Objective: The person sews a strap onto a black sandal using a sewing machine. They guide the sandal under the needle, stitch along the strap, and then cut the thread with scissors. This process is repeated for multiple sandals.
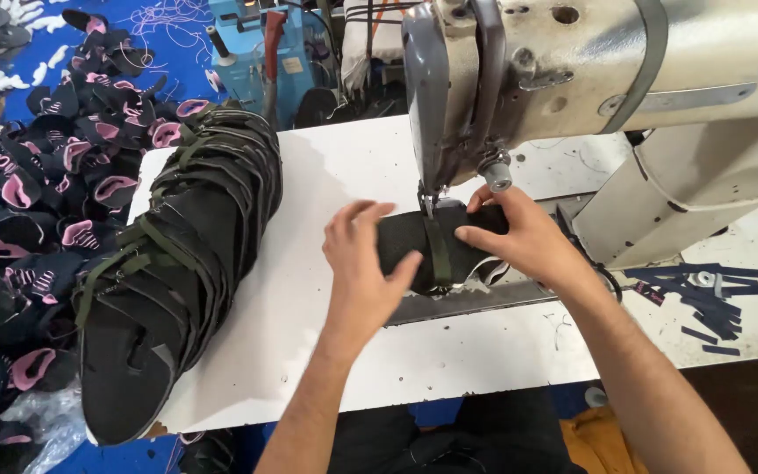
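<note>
Black shoe-upper piece [414, 246] with olive strap [437, 250], under sewing machine [572, 79] presser foot on white table [326, 175]: judged light, soft, floppy; pinned flat at edges by left hand [363, 268] and right hand [519, 239], fingers spread.

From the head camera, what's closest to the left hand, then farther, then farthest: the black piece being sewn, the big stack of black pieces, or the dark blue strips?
1. Black piece: touching the left hand, under the needle.
2. Stack of black pieces: to its left on the table.
3. Dark blue strips: far right, past the right hand.
</note>
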